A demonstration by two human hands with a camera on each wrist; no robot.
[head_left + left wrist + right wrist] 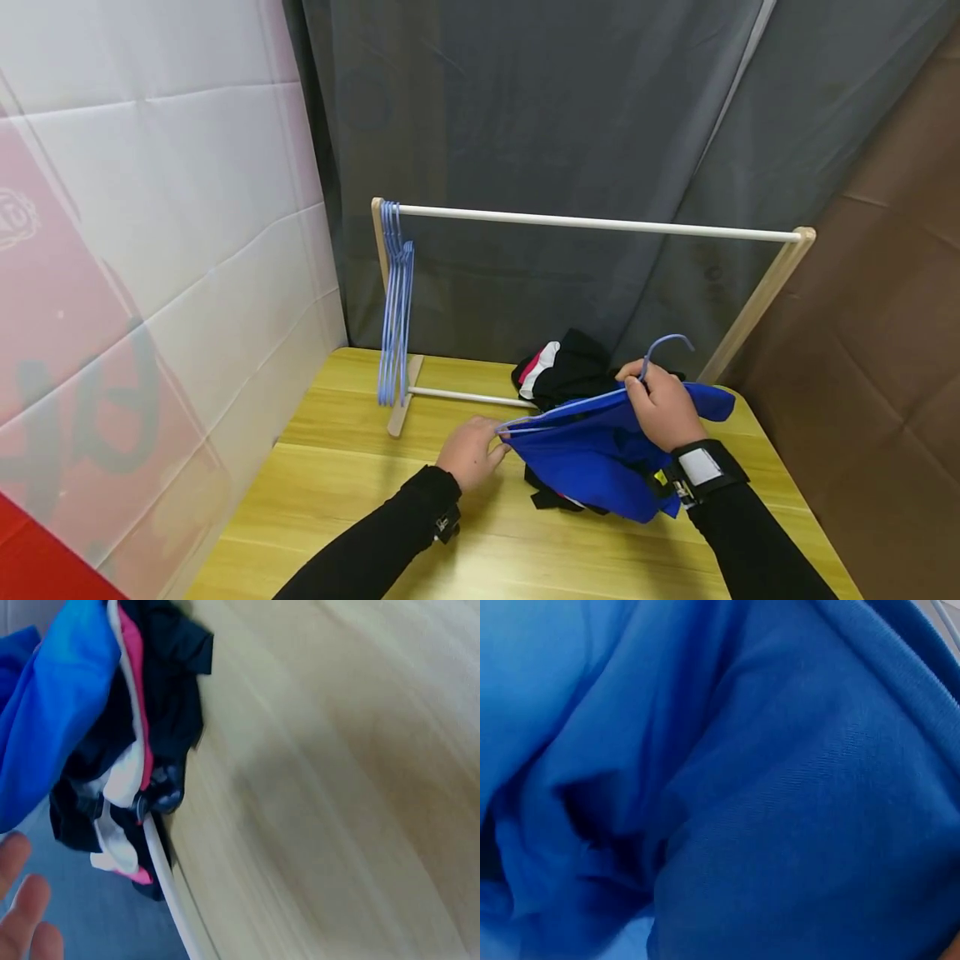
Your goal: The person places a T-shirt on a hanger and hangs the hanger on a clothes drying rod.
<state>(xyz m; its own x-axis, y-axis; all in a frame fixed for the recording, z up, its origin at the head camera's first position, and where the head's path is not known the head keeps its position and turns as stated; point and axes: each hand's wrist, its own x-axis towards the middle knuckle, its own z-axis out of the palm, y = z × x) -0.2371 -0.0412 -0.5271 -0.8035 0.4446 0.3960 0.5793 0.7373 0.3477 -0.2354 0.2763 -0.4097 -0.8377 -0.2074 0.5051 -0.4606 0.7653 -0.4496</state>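
Blue garment [585,467] is held up over the front right part of the wooden surface [315,492], with a light-blue hanger [577,407] set along its upper edge. Hanger is gripped near the hook base by the right hand [663,408]: grip closed, thumb and fingers pinched on it, hook left exposed above. Left hand [472,450] is placed at the hanger's left end, right by the garment edge; fingers are seen slightly bent and apart in the left wrist view, but whether anything is pinched there cannot be told. Right wrist view is filled by blue cloth. Black clothes [577,371] with white and pink parts are piled behind the garment, with more black cloth partly covered below it. Rack [592,222] is stood at the back; spare hangers [396,325] are bunched at its left end. Grey curtain [525,100] is hung behind.
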